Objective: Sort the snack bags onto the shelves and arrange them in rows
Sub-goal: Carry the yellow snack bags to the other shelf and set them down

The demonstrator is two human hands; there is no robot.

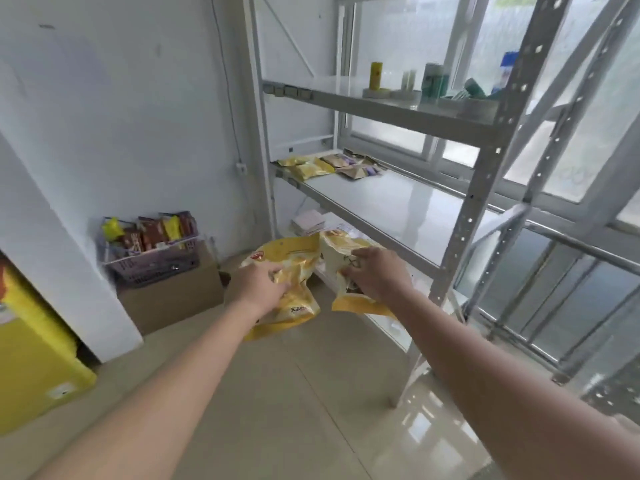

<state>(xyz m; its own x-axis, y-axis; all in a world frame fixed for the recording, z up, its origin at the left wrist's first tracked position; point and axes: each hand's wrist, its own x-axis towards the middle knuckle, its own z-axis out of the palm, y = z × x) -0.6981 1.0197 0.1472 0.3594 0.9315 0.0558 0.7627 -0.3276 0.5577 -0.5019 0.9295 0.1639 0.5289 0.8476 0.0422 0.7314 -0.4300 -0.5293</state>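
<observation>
Holding one yellow snack bag apiece, both hands reach out in front of a white metal rack (464,233). Left hand (258,284): fingers closed over the upper face of the left bag (291,268), which hangs crumpled above the tiled floor (311,393). Right hand (379,271): fingers curled and pinching the right bag (343,258), whose lower edge shows below the wrist. The two bags sit just beside each other at their top corners; whether they touch cannot be told.

Middle shelf (391,202): a cluster of yellow packets (310,168) and brown packets (349,164) lies flat at the far left end, and the rest of the board is bare. Top shelf (346,102): a yellow can (375,75), a green can (434,83) and blurred items near the right upright. Bottom shelf: white papers (308,220), partly hidden behind the held bags.

Left of the rack, against the wall, a basket (152,265) of red, brown and yellow snack packs rests on a cardboard box (173,299). A yellow box (31,348) stands at the left edge. Frosted windows (408,39) lie behind the rack. The front upright stands just right of the right forearm.
</observation>
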